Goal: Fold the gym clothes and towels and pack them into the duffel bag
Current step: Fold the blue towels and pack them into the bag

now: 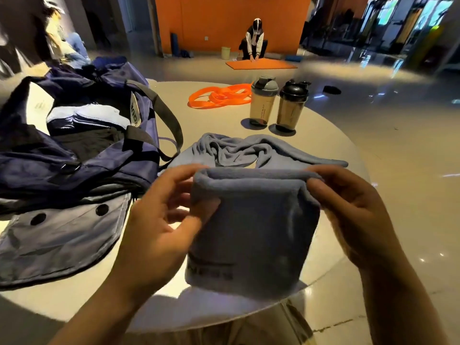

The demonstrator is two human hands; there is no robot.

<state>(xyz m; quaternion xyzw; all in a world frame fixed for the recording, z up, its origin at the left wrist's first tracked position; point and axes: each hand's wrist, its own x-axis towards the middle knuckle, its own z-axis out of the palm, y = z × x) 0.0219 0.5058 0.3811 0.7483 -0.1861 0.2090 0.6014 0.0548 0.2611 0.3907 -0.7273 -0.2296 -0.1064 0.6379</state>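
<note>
Both hands pinch the grey-blue terry towel [254,227] at its top fold: left hand [159,220], right hand [353,215]. The open navy nylon duffel bag [82,135] sits at ten o'clock, nearer the left hand; fold axis runs nine-to-three.

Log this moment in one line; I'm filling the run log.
step: folding towel | left hand: holds it | right hand: holds it | duffel bag: open

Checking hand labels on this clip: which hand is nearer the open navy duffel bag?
Left. The left hand grips the folded grey-blue towel right beside the open navy duffel bag; the right hand grips the towel's far edge.
</note>
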